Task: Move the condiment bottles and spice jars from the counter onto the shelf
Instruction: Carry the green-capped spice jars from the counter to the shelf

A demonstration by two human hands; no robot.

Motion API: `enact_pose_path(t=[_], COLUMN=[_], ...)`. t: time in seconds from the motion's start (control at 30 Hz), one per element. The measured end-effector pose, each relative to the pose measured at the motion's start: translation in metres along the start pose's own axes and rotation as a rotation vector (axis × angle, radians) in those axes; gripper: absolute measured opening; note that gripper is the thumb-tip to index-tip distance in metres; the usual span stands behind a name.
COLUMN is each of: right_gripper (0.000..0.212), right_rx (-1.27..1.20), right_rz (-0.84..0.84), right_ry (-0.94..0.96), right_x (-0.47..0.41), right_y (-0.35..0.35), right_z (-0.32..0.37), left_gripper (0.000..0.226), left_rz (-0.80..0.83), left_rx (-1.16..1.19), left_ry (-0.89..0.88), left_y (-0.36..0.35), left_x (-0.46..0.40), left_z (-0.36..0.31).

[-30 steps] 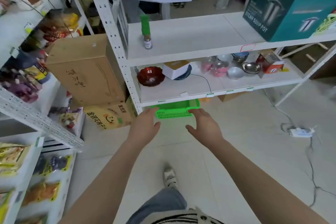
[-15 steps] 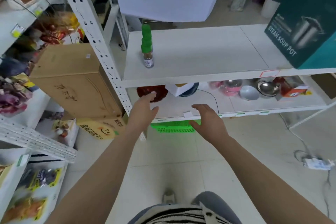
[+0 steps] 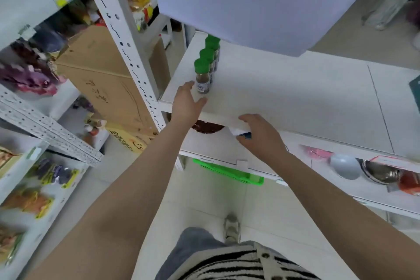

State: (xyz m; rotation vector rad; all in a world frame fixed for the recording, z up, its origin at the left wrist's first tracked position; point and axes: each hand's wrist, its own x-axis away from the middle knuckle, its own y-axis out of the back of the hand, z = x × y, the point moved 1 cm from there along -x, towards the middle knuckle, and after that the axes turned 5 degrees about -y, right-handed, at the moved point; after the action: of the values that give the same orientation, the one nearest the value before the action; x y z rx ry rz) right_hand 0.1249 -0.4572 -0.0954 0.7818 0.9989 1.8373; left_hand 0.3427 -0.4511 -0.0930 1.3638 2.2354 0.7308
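Observation:
Three green-capped spice jars [image 3: 203, 75] stand in a row at the left end of the white shelf [image 3: 284, 98], the nearest one close to the front edge. My left hand [image 3: 186, 103] reaches over the shelf's front edge with fingers spread, its fingertips just left of and below the nearest jar; I cannot tell whether they touch it. My right hand [image 3: 261, 137] hovers at the shelf's front edge further right, fingers relaxed, holding nothing.
A large white paper sheet [image 3: 261, 0] hangs above the shelf. The lower shelf holds a red bowl [image 3: 208, 127], metal and plastic bowls [image 3: 345, 167] and a green basket [image 3: 229, 173] beneath. A cardboard box [image 3: 106, 79] and a white upright post [image 3: 127, 45] stand left.
Both hands have risen from the green basket level up to the upper shelf. My left hand now reaches beside the nearest spice jar. The view has moved closer to the shelf.

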Motion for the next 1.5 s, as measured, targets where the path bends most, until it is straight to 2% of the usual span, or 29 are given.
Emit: enact_pose_path(t=[0.13, 0.33, 0.53, 0.73, 0.97, 1.07, 1.33, 1.5], right_gripper=[0.053, 0.051, 0.05, 0.049, 0.047, 0.046, 0.057, 0.05], right_rx=[0.019, -0.031, -0.036, -0.037, -0.089, -0.178, -0.426, -0.513], right_rz=[0.034, 0.045, 0.043, 0.057, 0.068, 0.037, -0.089, -0.138], right_ry=[0.075, 0.082, 0.066, 0.054, 0.015, -0.03, -0.132, -0.189], right_x=[-0.034, -0.069, -0.091, -0.108, -0.129, -0.142, -0.19, -0.209], right_y=[0.003, 0.003, -0.002, -0.003, -0.013, -0.019, -0.038, -0.056], right_z=[-0.004, -0.003, 0.002, 0.005, 0.009, 0.015, 0.05, 0.068], left_gripper=[0.07, 0.071, 0.057, 0.038, 0.045, 0.057, 0.042, 0.045], left_rz=[-0.084, -0.114, -0.135, -0.151, -0.11, -0.063, -0.127, -0.141], left_rx=[0.003, 0.075, 0.196, 0.221, 0.215, 0.291, 0.372, 0.453], left_ry=[0.048, 0.164, 0.194, 0.131, 0.168, 0.213, 0.37, 0.412], left_y=[-0.014, -0.031, -0.039, -0.042, -0.027, -0.025, -0.008, -0.005], left_x=[-0.028, -0.058, -0.067, -0.07, -0.057, -0.048, -0.041, -0.034], left_z=[-0.004, 0.008, 0.015, 0.019, 0.038, 0.045, 0.042, 0.042])
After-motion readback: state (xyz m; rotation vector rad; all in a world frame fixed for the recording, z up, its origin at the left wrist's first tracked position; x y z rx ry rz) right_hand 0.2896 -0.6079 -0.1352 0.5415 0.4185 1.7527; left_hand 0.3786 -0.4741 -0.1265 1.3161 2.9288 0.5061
